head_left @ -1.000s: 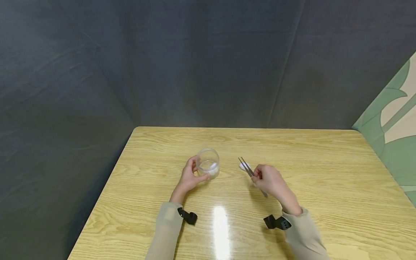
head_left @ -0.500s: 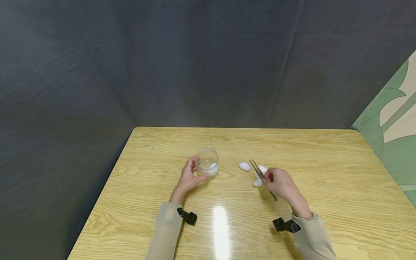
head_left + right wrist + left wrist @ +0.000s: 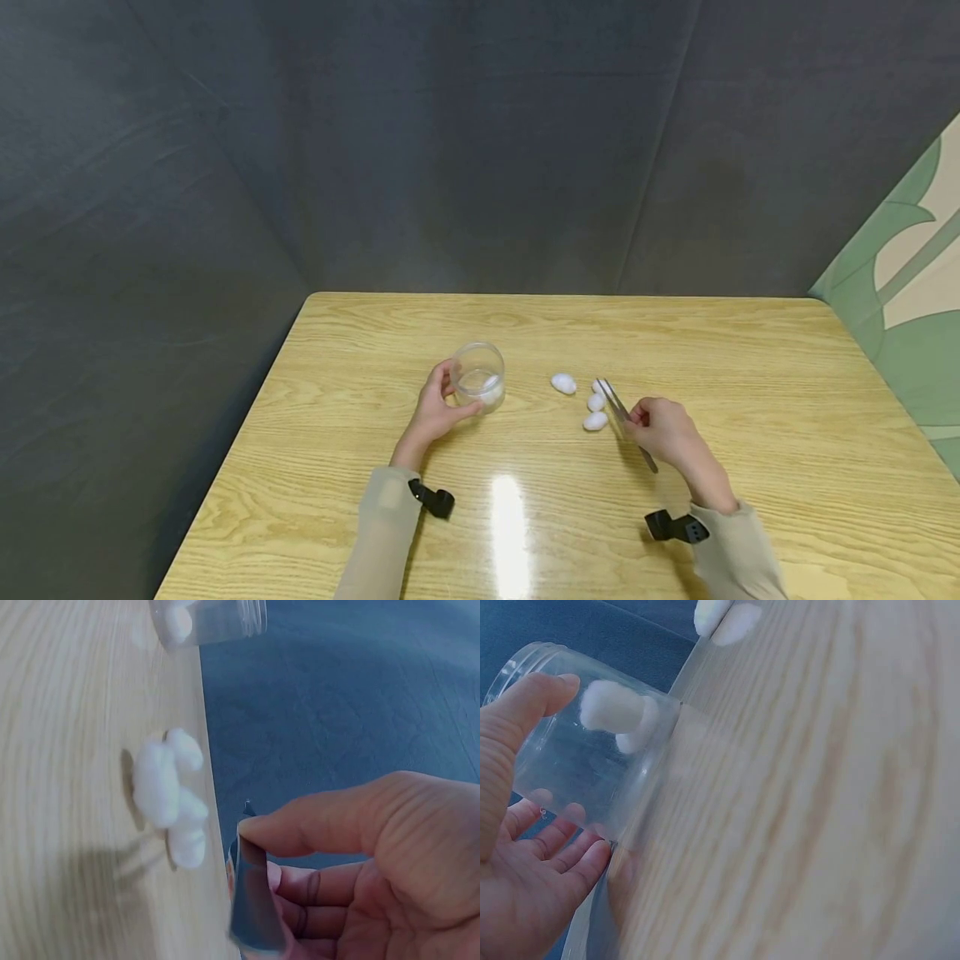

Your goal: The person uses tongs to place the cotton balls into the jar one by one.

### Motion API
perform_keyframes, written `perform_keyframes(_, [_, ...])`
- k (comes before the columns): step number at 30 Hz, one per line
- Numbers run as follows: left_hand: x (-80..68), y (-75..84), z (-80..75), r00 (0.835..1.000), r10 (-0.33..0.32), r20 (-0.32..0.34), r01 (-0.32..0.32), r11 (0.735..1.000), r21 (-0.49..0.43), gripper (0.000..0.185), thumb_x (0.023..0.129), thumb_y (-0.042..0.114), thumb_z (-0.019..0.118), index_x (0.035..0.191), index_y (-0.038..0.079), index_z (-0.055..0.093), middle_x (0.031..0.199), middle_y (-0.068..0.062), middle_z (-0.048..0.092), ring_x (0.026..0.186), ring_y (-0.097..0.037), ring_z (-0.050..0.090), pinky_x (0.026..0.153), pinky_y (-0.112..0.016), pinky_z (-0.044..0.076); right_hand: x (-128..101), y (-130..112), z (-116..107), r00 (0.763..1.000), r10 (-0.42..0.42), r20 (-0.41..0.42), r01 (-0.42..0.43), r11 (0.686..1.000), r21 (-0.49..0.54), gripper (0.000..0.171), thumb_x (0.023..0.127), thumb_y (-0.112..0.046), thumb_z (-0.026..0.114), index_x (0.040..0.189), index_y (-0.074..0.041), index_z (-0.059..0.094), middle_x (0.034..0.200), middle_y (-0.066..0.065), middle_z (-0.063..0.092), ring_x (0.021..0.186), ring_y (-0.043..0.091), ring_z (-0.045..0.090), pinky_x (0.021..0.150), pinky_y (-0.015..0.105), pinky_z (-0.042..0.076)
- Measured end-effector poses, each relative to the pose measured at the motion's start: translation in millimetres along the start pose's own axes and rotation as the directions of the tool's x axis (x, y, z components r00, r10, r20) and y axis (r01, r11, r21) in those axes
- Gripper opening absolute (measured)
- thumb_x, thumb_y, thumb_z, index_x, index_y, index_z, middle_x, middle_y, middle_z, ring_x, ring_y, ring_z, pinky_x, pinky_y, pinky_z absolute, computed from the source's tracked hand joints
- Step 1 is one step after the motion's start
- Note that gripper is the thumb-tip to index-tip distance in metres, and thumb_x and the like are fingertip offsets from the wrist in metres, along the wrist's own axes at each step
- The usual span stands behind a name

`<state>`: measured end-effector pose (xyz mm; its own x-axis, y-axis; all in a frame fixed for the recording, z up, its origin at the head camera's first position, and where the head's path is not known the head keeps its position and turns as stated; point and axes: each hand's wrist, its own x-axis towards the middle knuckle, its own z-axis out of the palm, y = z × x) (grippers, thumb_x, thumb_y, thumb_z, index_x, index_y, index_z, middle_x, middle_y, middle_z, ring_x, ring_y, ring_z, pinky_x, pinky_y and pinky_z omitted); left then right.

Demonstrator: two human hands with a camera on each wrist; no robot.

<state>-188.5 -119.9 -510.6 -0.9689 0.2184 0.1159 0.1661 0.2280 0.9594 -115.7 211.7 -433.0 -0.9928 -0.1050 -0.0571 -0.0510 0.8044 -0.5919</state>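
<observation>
My left hand (image 3: 435,410) curls around a clear plastic jar (image 3: 478,376) standing on the wooden table (image 3: 675,333); in the left wrist view the jar (image 3: 585,769) holds cotton balls (image 3: 613,709) at its bottom. My right hand (image 3: 663,429) pinches metal tweezers (image 3: 619,410), whose tips point at a cluster of white cotton balls (image 3: 596,402) lying on the table. One more cotton ball (image 3: 563,383) lies a little left of the cluster. In the right wrist view the cotton balls (image 3: 166,793) sit just beyond the tweezers (image 3: 249,900). The tweezers hold nothing.
Dark fabric walls (image 3: 480,142) close in the table at the back and left. A green patterned panel (image 3: 900,283) stands at the right. Black wrist mounts (image 3: 435,500) sit on both sleeves.
My right hand with the tweezers has moved right and slightly toward me, uncovering cotton balls it hid before. The left hand and jar have stayed still.
</observation>
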Motion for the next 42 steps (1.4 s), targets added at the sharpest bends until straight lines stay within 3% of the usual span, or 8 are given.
perform_keyframes(3, [-1.3, 4.6, -0.6, 1.000, -0.006, 0.003, 0.006, 1.000, -0.016, 0.078, 0.074, 0.003, 0.078, 0.137, -0.003, 0.033, 0.131, -0.024, 0.044, 0.118, -0.038, 0.046, 0.100, -0.047, 0.040, -0.9, 4.2, -0.6, 1.000, 0.017, 0.013, -0.017, 1.000, 0.004, 0.014, 0.082, -0.006, 0.063, 0.072, 0.000, 0.056, 0.062, 0.002, 0.051, 0.055, 0.015, 0.044, 0.048, 0.028, 0.038])
perform_keyframes(10, [-1.5, -1.6, -0.4, 0.999, 0.052, 0.001, -0.052, 0.998, 0.016, 0.078, 0.075, 0.012, 0.079, 0.136, -0.003, 0.034, 0.128, -0.022, 0.046, 0.115, -0.036, 0.048, 0.097, -0.042, 0.043, -2.0, 13.7, -1.0, 0.999, 0.047, 0.023, -0.046, 0.999, -0.020, 0.014, 0.080, -0.006, 0.064, 0.070, 0.001, 0.057, 0.063, 0.003, 0.053, 0.055, 0.016, 0.046, 0.048, 0.028, 0.040])
perform_keyframes(18, [0.3, 1.5, -0.2, 1.000, -0.021, 0.002, 0.021, 1.000, -0.001, 0.080, 0.074, 0.005, 0.079, 0.139, -0.001, 0.033, 0.130, -0.020, 0.046, 0.119, -0.034, 0.046, 0.100, -0.045, 0.039, -2.3, 20.9, 1.3, 0.996, 0.070, 0.047, -0.071, 0.997, 0.015, 0.016, 0.080, -0.006, 0.063, 0.067, -0.001, 0.056, 0.059, 0.001, 0.051, 0.050, 0.013, 0.046, 0.045, 0.026, 0.039])
perform_keyframes(30, [1.4, 1.6, -0.3, 1.000, -0.024, 0.011, 0.024, 1.000, -0.004, 0.080, 0.074, 0.004, 0.078, 0.138, -0.003, 0.032, 0.129, -0.021, 0.045, 0.117, -0.034, 0.046, 0.100, -0.045, 0.040, 0.3, 26.1, 6.4, 0.985, 0.118, 0.127, -0.132, 0.985, 0.107, 0.015, 0.084, -0.005, 0.061, 0.071, 0.001, 0.057, 0.060, 0.002, 0.052, 0.047, 0.012, 0.048, 0.044, 0.027, 0.045])
perform_keyframes(42, [1.4, 0.1, -0.3, 1.000, -0.008, 0.007, 0.008, 1.000, -0.012, 0.078, 0.074, 0.003, 0.078, 0.137, -0.004, 0.033, 0.128, -0.022, 0.046, 0.116, -0.034, 0.047, 0.099, -0.045, 0.040, 2.3, 25.2, 7.4, 0.992, 0.096, 0.081, -0.105, 0.987, 0.118, 0.012, 0.082, -0.004, 0.062, 0.070, -0.001, 0.059, 0.053, -0.001, 0.049, 0.044, 0.012, 0.046, 0.042, 0.027, 0.042])
